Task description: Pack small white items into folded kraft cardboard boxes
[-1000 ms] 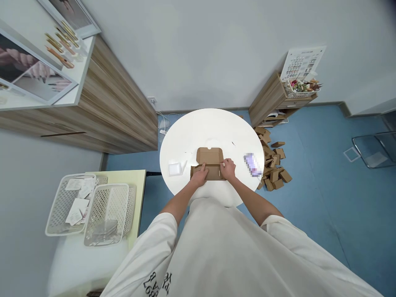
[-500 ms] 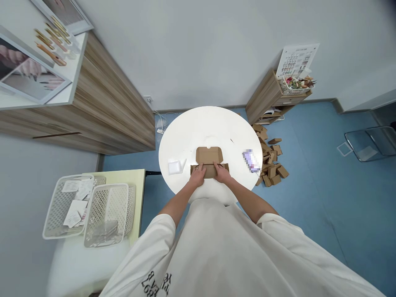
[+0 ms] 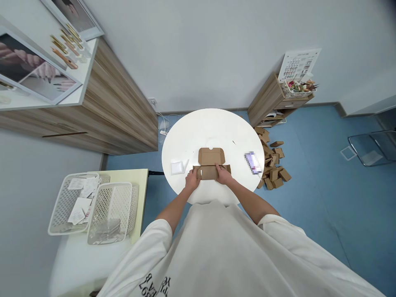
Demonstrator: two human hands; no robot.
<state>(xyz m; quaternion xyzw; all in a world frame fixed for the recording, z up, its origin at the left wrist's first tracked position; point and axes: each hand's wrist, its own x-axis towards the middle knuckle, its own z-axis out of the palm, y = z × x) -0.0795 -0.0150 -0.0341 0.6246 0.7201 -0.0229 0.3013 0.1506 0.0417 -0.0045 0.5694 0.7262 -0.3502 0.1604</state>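
Observation:
A small brown cardboard box (image 3: pixel 211 156) lies on the white round table (image 3: pixel 213 128), its lid flap standing open on the far side and its side flaps spread. My left hand (image 3: pixel 192 180) grips the box's left end, thumb and fingers around the edge. My right hand (image 3: pixel 223 175) holds the near right part, with its fingers over the fold line. A small white mark shows on the cardboard beside my left hand. The undersides of both hands are hidden. To the left lies a white square packet (image 3: pixel 177 168); to the right is a blurred purple phone-like object (image 3: pixel 253 162).
A pile of folded brown boxes (image 3: pixel 274 165) lies on the floor right of the table. White plastic baskets (image 3: pixel 131 206) with papers and clear packets stand at left. A wooden cabinet (image 3: pixel 120 95) rises at back left, a small shelf unit (image 3: pixel 266 99) at back right.
My left hand has slid left from the box's front middle to its left end. My right hand stays on the right part. The whole view has shifted slightly.

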